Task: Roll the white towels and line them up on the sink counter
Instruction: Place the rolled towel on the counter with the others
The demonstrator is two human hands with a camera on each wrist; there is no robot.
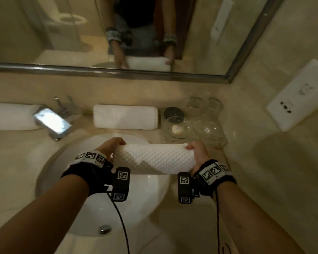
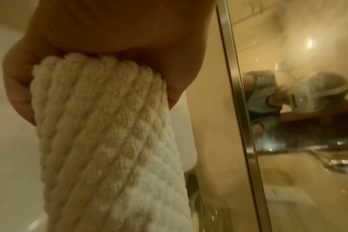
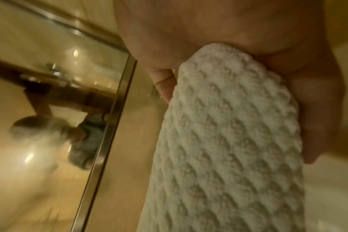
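A beige stone counter point(image 1: 246, 180) fills the head view, with a white sink point(image 1: 140, 198) sunk into its lower middle and a steel-framed mirror point(image 1: 44, 43) across the top of the frame. A chrome tap point(image 1: 52, 121) stands at centre left. A white wall socket point(image 1: 299, 94) sits at the right edge. Along the back of the counter, one rolled towel point(image 1: 125, 116) lies in the middle and another rolled towel point(image 1: 9, 116) at the left edge, the tap between them. Glass bowls point(image 1: 178, 127) and tumblers point(image 1: 204, 105) cluster to the right of the middle roll.

Just below the frame's centre, over the far rim of the sink, a third towel point(image 1: 157, 158) is held level between the two hands. The left hand point(image 1: 109, 147) has its fingers curled round the towel's left end, the right hand point(image 1: 198, 153) is curled round its right end; both wrist views show fingers and thumb wrapped about the roll.

The held towel is white, rolled into a thick cylinder, with a raised diamond-like weave
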